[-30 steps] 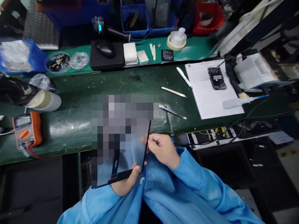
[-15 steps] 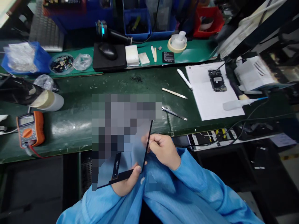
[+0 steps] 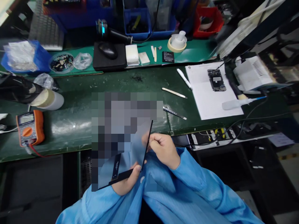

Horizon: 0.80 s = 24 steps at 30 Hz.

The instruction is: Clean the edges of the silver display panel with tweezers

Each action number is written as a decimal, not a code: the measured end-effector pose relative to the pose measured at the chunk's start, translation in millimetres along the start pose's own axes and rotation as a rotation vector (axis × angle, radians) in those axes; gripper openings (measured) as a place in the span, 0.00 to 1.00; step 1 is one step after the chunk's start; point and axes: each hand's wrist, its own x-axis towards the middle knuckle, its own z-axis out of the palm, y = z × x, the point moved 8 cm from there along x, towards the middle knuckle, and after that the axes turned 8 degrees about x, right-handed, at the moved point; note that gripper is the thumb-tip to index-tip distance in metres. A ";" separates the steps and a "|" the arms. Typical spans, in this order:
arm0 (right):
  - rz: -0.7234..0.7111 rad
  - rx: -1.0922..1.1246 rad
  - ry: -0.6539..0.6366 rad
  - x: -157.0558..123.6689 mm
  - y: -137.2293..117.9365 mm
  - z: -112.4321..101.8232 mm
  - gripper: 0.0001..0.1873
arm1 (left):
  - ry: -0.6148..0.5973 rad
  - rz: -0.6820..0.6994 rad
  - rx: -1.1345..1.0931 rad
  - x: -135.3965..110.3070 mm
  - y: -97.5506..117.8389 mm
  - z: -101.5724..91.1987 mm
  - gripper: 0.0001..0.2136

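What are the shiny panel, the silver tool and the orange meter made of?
Panel: perhaps glass or glossy plastic; blue cloth reflects in it.
Tool: probably polished metal; it looks silvery with bright glints.
Meter: likely smooth plastic or rubber outside, with a moulded orange body and rounded corners.

Green workbench point(image 3: 112, 82), apparently grey floor point(image 3: 288, 175)

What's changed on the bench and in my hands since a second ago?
Nothing was visibly taken up or let go. Only the view has swung slightly, so the orange digital multimeter appears a little farther right. The left hand keeps its grip on the glossy screen panel near its lower right corner; the right hand stays curled at its right edge.
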 end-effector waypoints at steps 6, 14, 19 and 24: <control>0.011 0.160 -0.164 -1.3 -3.1 9.7 0.15 | -0.008 0.113 -0.077 10.5 14.9 -22.0 0.16; 0.050 0.196 -0.215 -0.7 -1.1 9.6 0.16 | -0.045 0.070 -0.229 15.1 18.7 -24.0 0.15; 0.062 0.103 -0.118 3.8 6.5 4.9 0.13 | 0.055 0.060 -0.205 12.5 13.2 -22.2 0.13; 0.039 0.041 -0.023 5.1 10.0 2.2 0.12 | 0.112 -0.060 -0.129 4.4 -1.4 -15.1 0.12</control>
